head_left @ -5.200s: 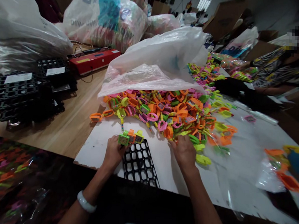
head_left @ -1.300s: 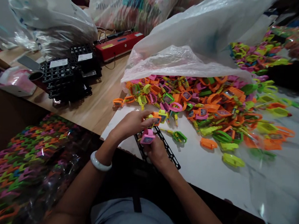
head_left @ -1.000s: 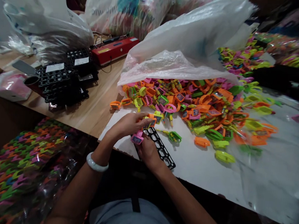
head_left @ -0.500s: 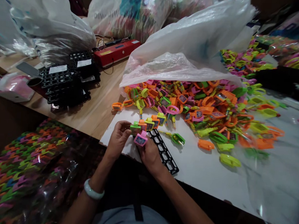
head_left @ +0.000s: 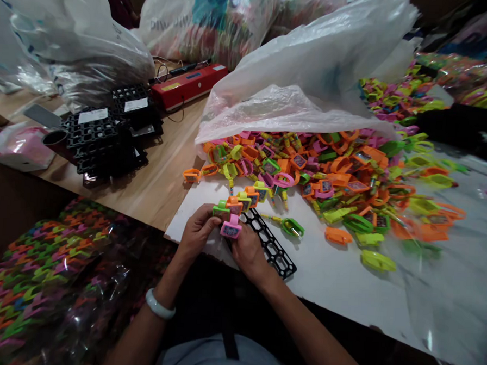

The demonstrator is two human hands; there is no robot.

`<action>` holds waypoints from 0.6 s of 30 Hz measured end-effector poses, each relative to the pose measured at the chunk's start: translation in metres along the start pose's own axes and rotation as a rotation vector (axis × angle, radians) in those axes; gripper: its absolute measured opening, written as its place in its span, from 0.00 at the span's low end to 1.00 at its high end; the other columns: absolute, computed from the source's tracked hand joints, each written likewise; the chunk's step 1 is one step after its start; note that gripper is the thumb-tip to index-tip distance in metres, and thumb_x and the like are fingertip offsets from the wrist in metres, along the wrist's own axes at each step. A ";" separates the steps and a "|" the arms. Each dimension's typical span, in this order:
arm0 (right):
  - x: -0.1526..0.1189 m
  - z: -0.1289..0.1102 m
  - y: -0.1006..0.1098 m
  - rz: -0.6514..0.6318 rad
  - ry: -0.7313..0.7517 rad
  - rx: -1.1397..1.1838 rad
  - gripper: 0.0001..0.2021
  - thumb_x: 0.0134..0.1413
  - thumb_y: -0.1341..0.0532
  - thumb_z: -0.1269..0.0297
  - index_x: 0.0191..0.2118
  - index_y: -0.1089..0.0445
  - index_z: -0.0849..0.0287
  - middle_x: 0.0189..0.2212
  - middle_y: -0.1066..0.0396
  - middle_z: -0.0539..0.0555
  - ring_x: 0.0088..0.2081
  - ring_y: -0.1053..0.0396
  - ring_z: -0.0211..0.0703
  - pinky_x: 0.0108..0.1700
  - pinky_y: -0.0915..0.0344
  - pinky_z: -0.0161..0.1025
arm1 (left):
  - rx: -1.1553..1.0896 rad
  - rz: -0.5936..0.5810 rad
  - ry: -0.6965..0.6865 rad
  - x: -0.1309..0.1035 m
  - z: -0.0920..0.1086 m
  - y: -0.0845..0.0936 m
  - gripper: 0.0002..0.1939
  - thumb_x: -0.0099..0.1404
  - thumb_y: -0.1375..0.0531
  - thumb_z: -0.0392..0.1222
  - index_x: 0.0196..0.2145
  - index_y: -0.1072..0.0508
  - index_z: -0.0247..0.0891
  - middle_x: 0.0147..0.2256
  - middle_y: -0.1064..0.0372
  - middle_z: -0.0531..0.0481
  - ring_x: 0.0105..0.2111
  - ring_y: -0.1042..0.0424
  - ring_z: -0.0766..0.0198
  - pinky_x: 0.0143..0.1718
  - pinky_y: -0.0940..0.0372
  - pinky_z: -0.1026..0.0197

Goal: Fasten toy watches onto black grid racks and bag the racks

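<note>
My left hand pinches a green toy watch at the near left end of a black grid tray. Close beside it, my right hand is closed at a pink toy watch, its thumb and fingers partly hidden behind the pink piece. Orange and yellow toy watches stand in a row along the tray's far edge, among them a yellow toy watch. Bare hexagonal holes show along the tray's right part. Just past it lies a green toy watch with a clear tube.
A large heap of toy watches spills from a white plastic bag onto the white board. Stacked black trays and a red sealing machine stand at left. Bagged colourful pieces lie below the table's left edge.
My left hand and wrist have shifted slightly right and down, fingers still at the green watch. The pink watch sits a little lower and further right. The whole view has moved slightly.
</note>
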State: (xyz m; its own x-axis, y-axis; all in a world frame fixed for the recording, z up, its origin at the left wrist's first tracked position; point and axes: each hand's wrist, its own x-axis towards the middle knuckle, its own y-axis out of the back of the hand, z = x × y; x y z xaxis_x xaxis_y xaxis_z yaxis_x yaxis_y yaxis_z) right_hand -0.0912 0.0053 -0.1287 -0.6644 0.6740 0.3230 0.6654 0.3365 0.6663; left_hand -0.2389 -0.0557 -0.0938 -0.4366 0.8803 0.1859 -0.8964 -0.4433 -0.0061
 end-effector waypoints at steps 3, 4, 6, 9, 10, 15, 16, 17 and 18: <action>0.002 -0.006 0.002 0.009 -0.029 0.063 0.09 0.60 0.46 0.71 0.42 0.30 0.57 0.36 0.25 0.58 0.40 0.27 0.50 0.42 0.30 0.44 | 0.009 0.098 -0.027 -0.013 -0.010 -0.007 0.20 0.68 0.41 0.56 0.50 0.30 0.40 0.47 0.28 0.45 0.48 0.28 0.57 0.52 0.34 0.55; 0.002 -0.008 0.007 0.011 -0.036 0.103 0.09 0.61 0.45 0.70 0.43 0.30 0.57 0.37 0.25 0.57 0.40 0.27 0.49 0.42 0.29 0.43 | 0.017 0.153 -0.027 -0.020 -0.013 -0.010 0.21 0.69 0.42 0.55 0.53 0.33 0.41 0.49 0.30 0.45 0.50 0.29 0.58 0.52 0.34 0.55; 0.002 -0.008 0.022 0.039 -0.048 0.157 0.09 0.62 0.44 0.69 0.46 0.31 0.56 0.39 0.26 0.55 0.40 0.27 0.46 0.43 0.29 0.41 | 0.080 0.244 -0.016 -0.033 -0.018 -0.014 0.19 0.70 0.42 0.52 0.54 0.35 0.42 0.51 0.32 0.45 0.51 0.29 0.60 0.53 0.35 0.56; 0.004 0.003 0.054 0.139 -0.072 -0.009 0.11 0.63 0.46 0.70 0.47 0.31 0.56 0.41 0.27 0.56 0.43 0.28 0.46 0.44 0.31 0.40 | 0.311 0.244 -0.035 -0.046 -0.018 -0.018 0.16 0.68 0.39 0.48 0.50 0.32 0.41 0.46 0.31 0.47 0.47 0.29 0.60 0.49 0.33 0.57; 0.005 0.010 0.065 0.152 -0.093 -0.139 0.11 0.63 0.47 0.71 0.46 0.30 0.56 0.41 0.28 0.57 0.42 0.29 0.47 0.43 0.32 0.41 | 0.411 0.212 -0.068 -0.047 -0.017 -0.019 0.15 0.68 0.38 0.48 0.49 0.31 0.41 0.44 0.30 0.47 0.45 0.29 0.60 0.48 0.33 0.57; 0.005 0.040 0.098 0.069 -0.138 -0.604 0.08 0.60 0.44 0.72 0.37 0.27 0.58 0.35 0.31 0.57 0.33 0.32 0.45 0.34 0.35 0.38 | 0.746 0.115 -0.248 -0.035 -0.021 -0.026 0.08 0.70 0.42 0.45 0.42 0.27 0.40 0.39 0.29 0.46 0.41 0.29 0.58 0.43 0.32 0.56; 0.000 0.043 0.101 0.095 -0.105 -0.594 0.08 0.60 0.44 0.72 0.38 0.27 0.58 0.36 0.31 0.57 0.35 0.32 0.46 0.36 0.34 0.39 | 0.760 0.107 -0.258 -0.032 -0.023 -0.027 0.08 0.71 0.43 0.44 0.40 0.27 0.40 0.38 0.29 0.46 0.39 0.29 0.58 0.41 0.33 0.57; -0.006 0.047 0.104 0.131 -0.059 -0.560 0.09 0.61 0.45 0.72 0.40 0.27 0.58 0.38 0.30 0.57 0.37 0.31 0.46 0.38 0.33 0.39 | 0.764 0.102 -0.263 -0.029 -0.025 -0.028 0.08 0.71 0.44 0.44 0.39 0.26 0.40 0.36 0.29 0.47 0.38 0.30 0.59 0.40 0.33 0.57; -0.014 0.049 0.106 0.161 -0.007 -0.515 0.10 0.62 0.46 0.72 0.42 0.28 0.58 0.40 0.30 0.58 0.40 0.30 0.47 0.41 0.32 0.40 | 0.770 0.096 -0.269 -0.027 -0.027 -0.028 0.09 0.72 0.45 0.44 0.38 0.26 0.39 0.35 0.29 0.47 0.37 0.30 0.59 0.39 0.33 0.58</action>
State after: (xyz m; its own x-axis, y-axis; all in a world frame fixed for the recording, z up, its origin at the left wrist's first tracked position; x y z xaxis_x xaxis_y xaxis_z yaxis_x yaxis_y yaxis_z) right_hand 0.0055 0.0637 -0.0961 -0.5645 0.6953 0.4449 0.5046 -0.1359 0.8526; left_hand -0.2041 -0.0628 -0.1255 -0.3875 0.8051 0.4491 -0.5095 -0.5930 0.6235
